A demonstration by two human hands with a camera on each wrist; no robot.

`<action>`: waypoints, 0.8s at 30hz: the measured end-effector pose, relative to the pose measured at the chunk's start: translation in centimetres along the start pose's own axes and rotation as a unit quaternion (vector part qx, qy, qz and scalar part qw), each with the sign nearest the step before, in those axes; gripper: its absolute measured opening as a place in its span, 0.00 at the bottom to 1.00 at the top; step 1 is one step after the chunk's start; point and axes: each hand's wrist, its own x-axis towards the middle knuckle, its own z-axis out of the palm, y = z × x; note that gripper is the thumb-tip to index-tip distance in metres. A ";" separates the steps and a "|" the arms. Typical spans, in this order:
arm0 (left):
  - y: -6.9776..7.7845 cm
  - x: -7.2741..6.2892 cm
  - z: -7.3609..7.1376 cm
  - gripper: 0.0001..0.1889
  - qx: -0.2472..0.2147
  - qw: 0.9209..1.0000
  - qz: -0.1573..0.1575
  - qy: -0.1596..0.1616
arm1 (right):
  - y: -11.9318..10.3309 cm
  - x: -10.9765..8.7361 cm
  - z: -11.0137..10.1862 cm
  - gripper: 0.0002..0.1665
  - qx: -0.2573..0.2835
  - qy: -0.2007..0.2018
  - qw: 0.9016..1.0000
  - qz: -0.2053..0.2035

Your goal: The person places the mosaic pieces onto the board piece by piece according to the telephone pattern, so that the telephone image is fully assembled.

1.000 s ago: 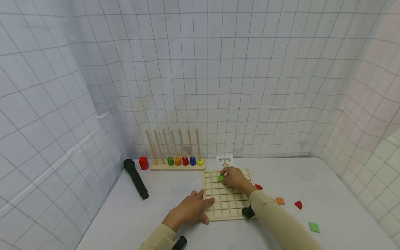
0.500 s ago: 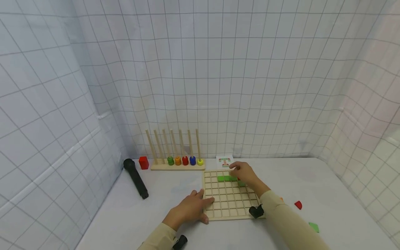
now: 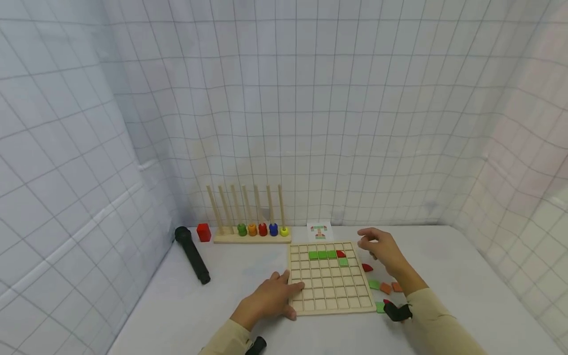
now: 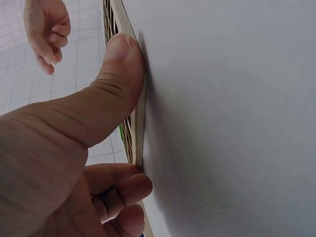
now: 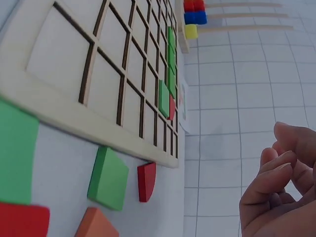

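Observation:
A square wooden grid board (image 3: 317, 291) lies on the table. Its far rows hold a line of green tiles (image 3: 323, 255), a red quarter-round tile (image 3: 340, 254) at the line's right end, and a lighter green tile (image 3: 343, 262) below that. My left hand (image 3: 270, 297) rests on the board's near left corner with spread fingers; in the left wrist view its thumb (image 4: 118, 74) presses the board's edge. My right hand (image 3: 382, 250) hovers beyond the board's right side, fingers loosely bent around nothing. Below it lies a loose red quarter-round tile (image 3: 367, 267).
Loose green (image 3: 374, 284) and orange tiles (image 3: 385, 288) lie right of the board, partly hidden by the right arm. Behind the board is a pattern card (image 3: 319, 230). A peg rack with beads (image 3: 253, 238), a red block (image 3: 204, 232) and a black microphone (image 3: 193, 255) stand left.
My right hand has moved right, off the board. The green row has grown from one visible tile, and the red tile beside it is uncovered. My left hand stays in place.

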 end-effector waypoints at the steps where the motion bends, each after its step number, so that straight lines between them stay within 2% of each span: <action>1: -0.1 0.0 0.0 0.42 -0.001 1.000 -0.001 0.000 | 0.0 -0.2 -0.5 0.23 0.003 0.004 1.000 0.001; 7: -0.2 0.2 -0.1 0.43 -0.004 1.000 -0.006 -0.004 | 1.0 -1.1 -2.7 0.26 0.011 0.016 1.000 0.021; 10: -0.2 0.1 -0.2 0.43 -0.002 1.000 -0.004 -0.004 | 0.5 -1.8 -3.2 0.26 0.012 0.011 0.999 0.041; 12: -0.2 0.1 -0.2 0.43 -0.002 1.000 -0.002 -0.003 | 1.1 -1.8 -3.3 0.26 0.012 0.005 0.999 0.052; 17: -0.3 0.2 0.0 0.43 -0.002 1.000 -0.004 -0.006 | 3.4 -1.2 -2.8 0.27 -0.008 -0.035 0.997 0.070; 24: -0.3 0.2 0.2 0.43 -0.001 1.000 -0.004 -0.007 | 4.7 -1.1 -1.9 0.23 -0.060 -0.087 0.987 0.119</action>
